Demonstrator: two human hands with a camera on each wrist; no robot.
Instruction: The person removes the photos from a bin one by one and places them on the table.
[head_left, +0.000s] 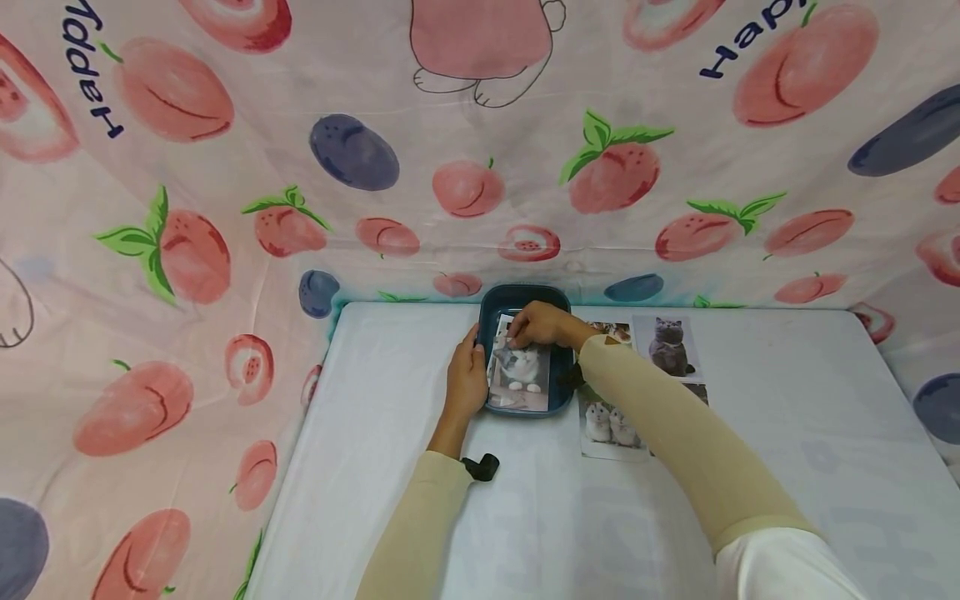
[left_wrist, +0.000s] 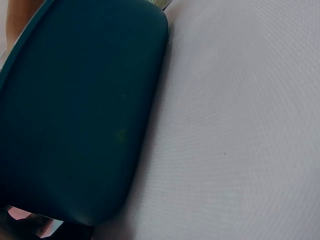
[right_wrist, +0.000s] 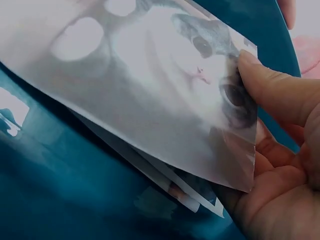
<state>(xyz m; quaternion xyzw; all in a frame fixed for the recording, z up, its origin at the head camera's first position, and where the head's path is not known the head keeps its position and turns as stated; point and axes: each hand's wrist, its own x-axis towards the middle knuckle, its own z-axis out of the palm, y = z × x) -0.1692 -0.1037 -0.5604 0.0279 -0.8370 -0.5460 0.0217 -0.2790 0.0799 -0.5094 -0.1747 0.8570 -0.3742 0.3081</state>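
Note:
A dark teal plastic tray [head_left: 561, 400] with rounded corners sits at the back edge of the white table. My left hand [head_left: 467, 375] holds its left side; the left wrist view shows mostly the tray's outer wall [left_wrist: 85, 110]. Over the tray, my right hand [head_left: 543, 323] pinches the far end of a photo card [head_left: 519, 379] with a grey-and-white kitten on it. In the right wrist view, the thumb [right_wrist: 272, 87] lies on the card's face and the fingers are behind it. More cards [right_wrist: 172, 187] lie beneath, mostly hidden.
To the tray's right, several photo prints lie on the white tabletop [head_left: 787, 450]: a grey cat [head_left: 670, 346], small furry animals [head_left: 611, 425], and others partly covered by my right sleeve [head_left: 675, 450]. A fruit-patterned cloth [head_left: 465, 233] hangs behind the table.

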